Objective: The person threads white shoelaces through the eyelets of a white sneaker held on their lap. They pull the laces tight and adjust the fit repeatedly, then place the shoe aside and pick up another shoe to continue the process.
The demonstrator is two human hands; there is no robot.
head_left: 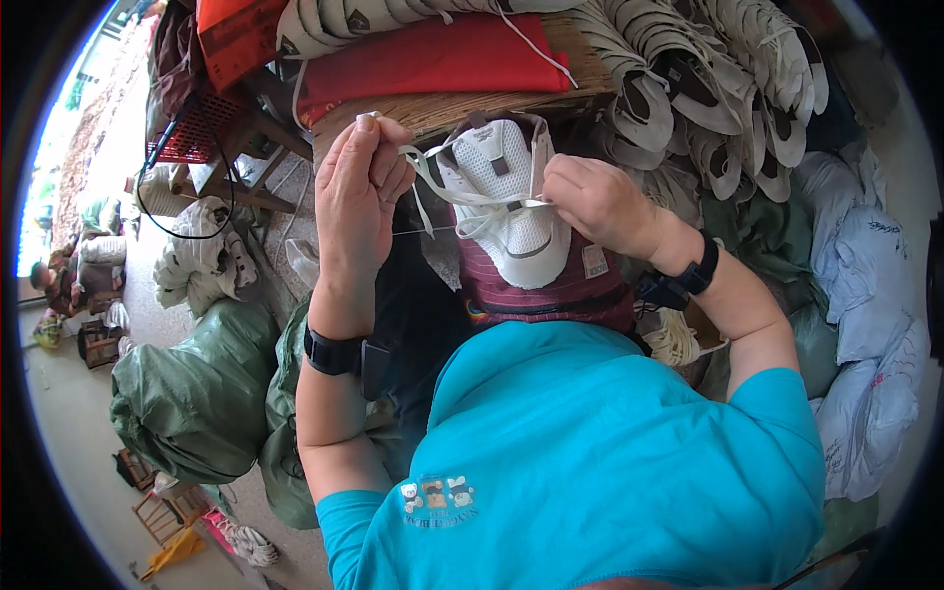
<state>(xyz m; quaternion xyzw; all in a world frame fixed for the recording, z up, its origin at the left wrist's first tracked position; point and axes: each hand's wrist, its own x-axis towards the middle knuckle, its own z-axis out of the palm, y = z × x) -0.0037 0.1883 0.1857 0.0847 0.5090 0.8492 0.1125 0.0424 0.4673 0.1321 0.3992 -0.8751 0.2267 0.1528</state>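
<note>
A white shoe upper [526,241] with a perforated tongue [482,157] rests between my hands, against maroon striped cloth [551,303] over my lap. A pale flat shoelace [472,199] crosses the upper and loops out to the left. My left hand [359,192] is raised left of the upper, thumb and fingertips pinched on the lace's end. At the upper's right edge, my right hand [602,202] is closed on the lace where it leaves the eyelet side; its fingertips are partly hidden.
Ahead stands a wooden table [452,103] with red cloth [423,69] and a row of shoe uppers. More stacked uppers [708,79] hang at the right. Green sacks [197,388] lie on the left, pale sacks [870,295] on the right. A stool with a red basket [202,128] stands left.
</note>
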